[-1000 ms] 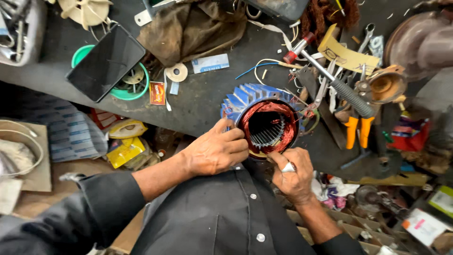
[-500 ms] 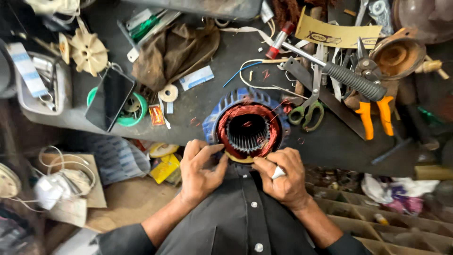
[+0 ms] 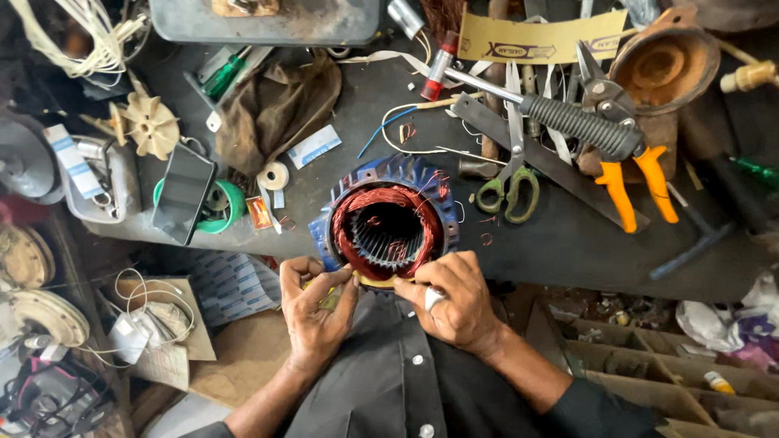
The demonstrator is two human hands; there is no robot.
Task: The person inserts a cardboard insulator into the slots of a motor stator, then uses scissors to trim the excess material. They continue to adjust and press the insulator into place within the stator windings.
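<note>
A blue finned motor stator with red-copper windings stands at the near edge of the dark workbench. My left hand pinches the near rim of the windings with thumb and fingers, a yellowish strip under the fingertips. My right hand presses on the same near rim from the right, with a small white piece showing between its fingers. Both hands touch the stator's lower edge, just above my dark buttoned shirt.
Behind the stator lie green-handled scissors, orange-handled snips, a black-grip hammer and a metal ruler. To the left sit a phone on a green tape roll, a brown cloth and a cream fan impeller. Compartmented tray lower right.
The view has shifted and centred on the stator. My left hand slid from the stator's left side to its near rim, beside my right hand, which stays on the rim.
</note>
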